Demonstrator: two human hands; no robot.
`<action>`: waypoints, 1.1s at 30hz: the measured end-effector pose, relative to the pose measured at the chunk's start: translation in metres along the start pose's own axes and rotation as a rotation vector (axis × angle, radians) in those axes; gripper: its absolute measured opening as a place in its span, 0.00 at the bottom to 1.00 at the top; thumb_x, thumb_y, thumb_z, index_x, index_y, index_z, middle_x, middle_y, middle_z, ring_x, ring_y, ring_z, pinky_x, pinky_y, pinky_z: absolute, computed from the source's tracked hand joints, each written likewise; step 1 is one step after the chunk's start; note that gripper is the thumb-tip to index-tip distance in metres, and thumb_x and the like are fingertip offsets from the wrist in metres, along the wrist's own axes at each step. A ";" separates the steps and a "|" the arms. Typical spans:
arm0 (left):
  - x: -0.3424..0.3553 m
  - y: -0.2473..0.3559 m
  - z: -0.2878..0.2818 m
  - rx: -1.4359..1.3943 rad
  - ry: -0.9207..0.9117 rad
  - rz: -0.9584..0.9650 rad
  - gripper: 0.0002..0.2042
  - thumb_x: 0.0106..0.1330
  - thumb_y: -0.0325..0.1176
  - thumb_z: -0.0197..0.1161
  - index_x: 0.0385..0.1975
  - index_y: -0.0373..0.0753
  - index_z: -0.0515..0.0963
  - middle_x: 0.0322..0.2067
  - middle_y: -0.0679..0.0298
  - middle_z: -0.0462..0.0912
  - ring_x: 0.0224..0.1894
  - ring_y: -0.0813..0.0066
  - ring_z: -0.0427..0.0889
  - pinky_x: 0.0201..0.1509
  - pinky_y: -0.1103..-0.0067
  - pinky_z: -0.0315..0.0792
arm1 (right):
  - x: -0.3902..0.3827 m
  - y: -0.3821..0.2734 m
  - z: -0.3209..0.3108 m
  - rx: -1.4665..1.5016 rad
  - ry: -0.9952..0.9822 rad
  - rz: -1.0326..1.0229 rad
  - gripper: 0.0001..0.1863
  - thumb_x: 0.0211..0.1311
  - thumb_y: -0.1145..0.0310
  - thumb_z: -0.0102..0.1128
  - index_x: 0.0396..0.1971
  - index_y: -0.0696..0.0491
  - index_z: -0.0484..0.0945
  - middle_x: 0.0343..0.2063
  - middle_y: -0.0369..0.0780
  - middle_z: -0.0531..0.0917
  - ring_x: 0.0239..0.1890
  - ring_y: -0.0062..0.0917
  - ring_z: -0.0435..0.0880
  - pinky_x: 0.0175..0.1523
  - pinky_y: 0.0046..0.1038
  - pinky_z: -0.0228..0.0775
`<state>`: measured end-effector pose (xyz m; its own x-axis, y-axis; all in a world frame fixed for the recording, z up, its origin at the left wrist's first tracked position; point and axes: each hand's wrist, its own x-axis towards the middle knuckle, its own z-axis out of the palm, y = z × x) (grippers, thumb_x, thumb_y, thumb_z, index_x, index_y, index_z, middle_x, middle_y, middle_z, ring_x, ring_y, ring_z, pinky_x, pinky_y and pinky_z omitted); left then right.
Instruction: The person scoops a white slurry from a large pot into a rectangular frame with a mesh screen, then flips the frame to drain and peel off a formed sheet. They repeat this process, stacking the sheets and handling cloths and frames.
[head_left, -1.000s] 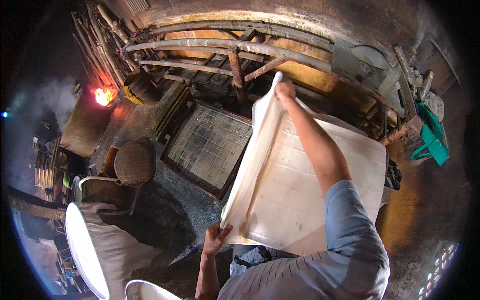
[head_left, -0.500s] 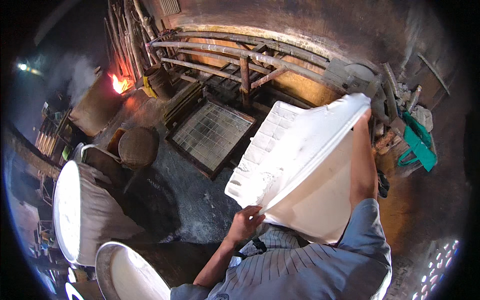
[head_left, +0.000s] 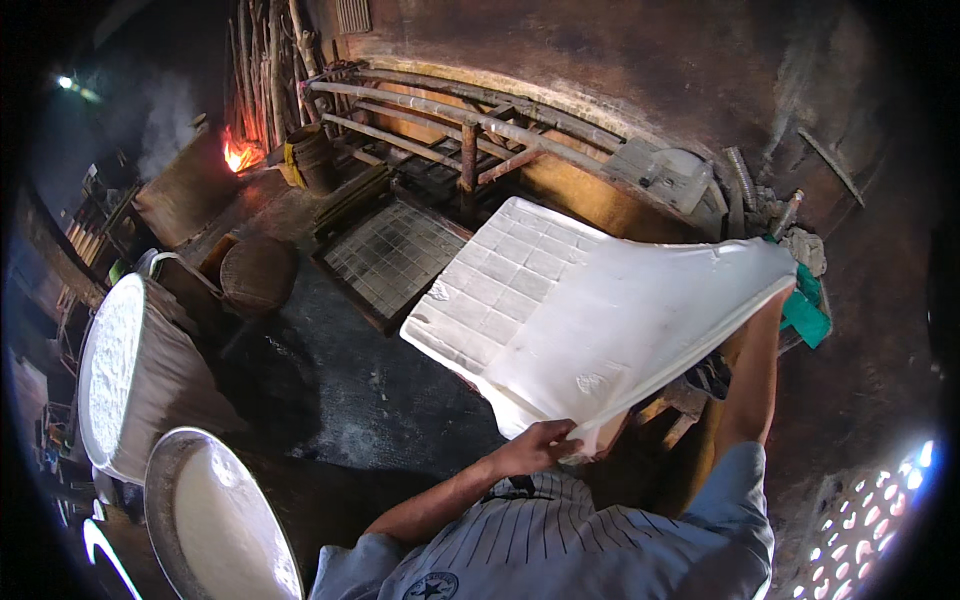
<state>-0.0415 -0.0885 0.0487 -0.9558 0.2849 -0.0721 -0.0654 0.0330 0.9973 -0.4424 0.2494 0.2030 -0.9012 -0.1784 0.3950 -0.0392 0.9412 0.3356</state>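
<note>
A large wet white cloth [head_left: 640, 300] stretches between my two hands over a white slab [head_left: 510, 265] marked in squares. My left hand [head_left: 540, 447] pinches the cloth's near edge just in front of me. My right hand [head_left: 783, 298] grips the far right corner, its fingers partly hidden behind the fabric. The cloth's right part is lifted and slopes down leftward onto the squares. I cannot tell whether the gridded part is bare slab or cloth clinging to it.
A wooden-framed grid tray [head_left: 390, 255] lies beyond the slab. At left stand a large pot of white froth [head_left: 112, 350] and a wide vessel of pale liquid [head_left: 225, 525]. A fire [head_left: 240, 155] burns behind; pole rails [head_left: 450, 115] line the wall. A green bag [head_left: 808, 315] lies right.
My right hand has moved right and lower with its cloth corner, and my left hand has shifted slightly right. The cloth, raised steeply before, now lies flatter and stretched wider.
</note>
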 end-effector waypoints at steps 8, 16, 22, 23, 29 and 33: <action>0.106 0.047 0.151 -0.543 -0.647 0.134 0.24 0.65 0.41 0.59 0.56 0.32 0.68 0.47 0.66 0.73 0.51 0.79 0.68 0.56 0.80 0.62 | -0.039 0.174 -0.034 0.319 0.265 0.081 0.21 0.61 0.54 0.47 0.45 0.53 0.76 0.45 0.45 0.80 0.47 0.38 0.79 0.51 0.41 0.72; 0.176 0.133 0.343 -1.279 -1.258 0.262 0.25 0.49 0.28 0.60 0.51 0.34 0.71 0.47 0.63 0.77 0.47 0.76 0.74 0.54 0.79 0.64 | -0.096 0.282 -0.069 1.004 0.618 0.032 0.24 0.61 0.53 0.48 0.49 0.54 0.75 0.47 0.46 0.79 0.49 0.38 0.79 0.53 0.39 0.72; 0.203 0.087 0.315 -0.808 -0.890 0.103 0.23 0.56 0.36 0.62 0.52 0.32 0.72 0.41 0.61 0.79 0.44 0.74 0.76 0.51 0.77 0.69 | -0.107 0.286 -0.047 1.557 0.695 -0.040 0.26 0.61 0.53 0.48 0.52 0.56 0.74 0.49 0.46 0.78 0.50 0.38 0.79 0.54 0.38 0.72; 0.199 0.065 0.310 -0.730 -0.734 0.104 0.22 0.60 0.38 0.61 0.51 0.32 0.72 0.37 0.65 0.78 0.40 0.78 0.74 0.46 0.79 0.69 | -0.103 0.279 -0.040 1.644 0.668 -0.051 0.26 0.61 0.53 0.48 0.52 0.56 0.73 0.50 0.46 0.78 0.50 0.38 0.79 0.54 0.38 0.72; 0.105 -0.034 0.224 -0.172 -0.069 -0.263 0.21 0.70 0.48 0.52 0.47 0.33 0.76 0.29 0.67 0.76 0.33 0.82 0.72 0.37 0.80 0.69 | -0.072 0.137 0.029 2.383 0.005 0.427 0.28 0.72 0.54 0.36 0.64 0.57 0.59 0.63 0.45 0.64 0.64 0.36 0.63 0.70 0.39 0.51; 0.039 -0.109 0.180 0.148 0.157 -0.432 0.20 0.68 0.48 0.53 0.43 0.35 0.79 0.29 0.58 0.80 0.33 0.68 0.79 0.40 0.72 0.71 | -0.088 0.033 0.122 2.363 -0.270 0.245 0.33 0.69 0.44 0.38 0.61 0.55 0.60 0.61 0.44 0.65 0.62 0.35 0.65 0.67 0.38 0.52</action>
<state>-0.0203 0.0913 -0.0648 -0.8826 0.0676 -0.4652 -0.4353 0.2560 0.8631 -0.4168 0.3313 0.0747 -0.9691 -0.2148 0.1216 -0.0171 -0.4330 -0.9012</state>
